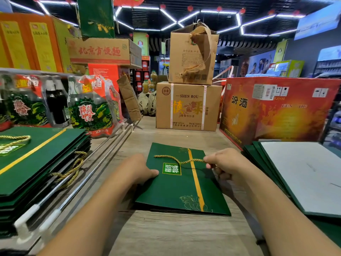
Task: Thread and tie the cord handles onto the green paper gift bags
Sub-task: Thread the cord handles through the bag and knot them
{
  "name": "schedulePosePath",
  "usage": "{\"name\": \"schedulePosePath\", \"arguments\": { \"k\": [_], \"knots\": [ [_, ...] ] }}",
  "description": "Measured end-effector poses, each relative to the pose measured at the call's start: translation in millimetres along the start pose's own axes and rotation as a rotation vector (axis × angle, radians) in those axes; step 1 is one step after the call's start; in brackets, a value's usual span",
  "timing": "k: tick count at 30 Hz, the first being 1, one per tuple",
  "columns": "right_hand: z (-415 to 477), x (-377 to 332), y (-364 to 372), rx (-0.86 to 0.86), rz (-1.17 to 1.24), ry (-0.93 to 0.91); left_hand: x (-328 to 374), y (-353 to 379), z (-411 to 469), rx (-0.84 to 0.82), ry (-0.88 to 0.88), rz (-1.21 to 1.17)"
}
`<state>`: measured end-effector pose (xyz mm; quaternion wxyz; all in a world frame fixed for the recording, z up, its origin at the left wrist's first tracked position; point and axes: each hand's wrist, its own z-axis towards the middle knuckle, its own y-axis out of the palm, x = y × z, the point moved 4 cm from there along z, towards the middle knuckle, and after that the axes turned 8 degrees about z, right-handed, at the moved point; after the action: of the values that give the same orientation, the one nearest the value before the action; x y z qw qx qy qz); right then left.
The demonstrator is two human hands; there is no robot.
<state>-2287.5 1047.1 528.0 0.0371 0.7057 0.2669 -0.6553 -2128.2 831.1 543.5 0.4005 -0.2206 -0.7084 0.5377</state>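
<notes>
A flat green paper gift bag (177, 189) with a gold stripe lies on the wooden surface in front of me. A gold twisted cord (177, 160) runs across its upper part. My right hand (224, 164) pinches the cord's right end at the bag's right edge. My left hand (136, 170) rests on the bag's left edge, its thumb pressing the face beside the green label. On the left lies a stack of green bags (36, 163) with gold cord handles (72, 172) hanging out. On the right is another pile of flat green bags (258, 163), with a white sheet (304, 172) on top.
Two metal rails (88, 169) run between the left stack and the work surface. Cardboard cartons (188, 106) stand behind the bag, a red liquor carton (273, 111) at the right. Packaged bottles (88, 106) crowd the left shelf.
</notes>
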Motion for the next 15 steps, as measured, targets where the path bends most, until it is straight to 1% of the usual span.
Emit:
{"name": "schedulePosePath", "arguments": {
  "k": [3,4,5,8,10,11,13,15],
  "knots": [
    [-9,-5,21,-0.216,0.412,0.072,5,-2,-2,0.110,0.067,0.097],
    [-11,-8,27,-0.266,0.553,0.111,8,-1,0,0.144,0.119,0.051],
    [-13,-11,33,-0.306,0.683,0.152,13,0,0,0.147,0.192,-0.052],
    [-18,-15,43,-0.380,0.968,0.226,32,7,-8,0.030,0.417,-0.370],
    [-18,-15,47,-0.398,1.054,0.245,40,14,-11,-0.008,0.479,-0.462],
    [-19,-14,48,-0.402,1.079,0.258,42,17,-11,-0.003,0.493,-0.455],
    [-20,-13,52,-0.402,1.107,0.273,43,21,-11,0.005,0.510,-0.453],
    [-20,-13,54,-0.385,1.096,0.264,43,23,-10,-0.009,0.523,-0.533]
  ]
}}
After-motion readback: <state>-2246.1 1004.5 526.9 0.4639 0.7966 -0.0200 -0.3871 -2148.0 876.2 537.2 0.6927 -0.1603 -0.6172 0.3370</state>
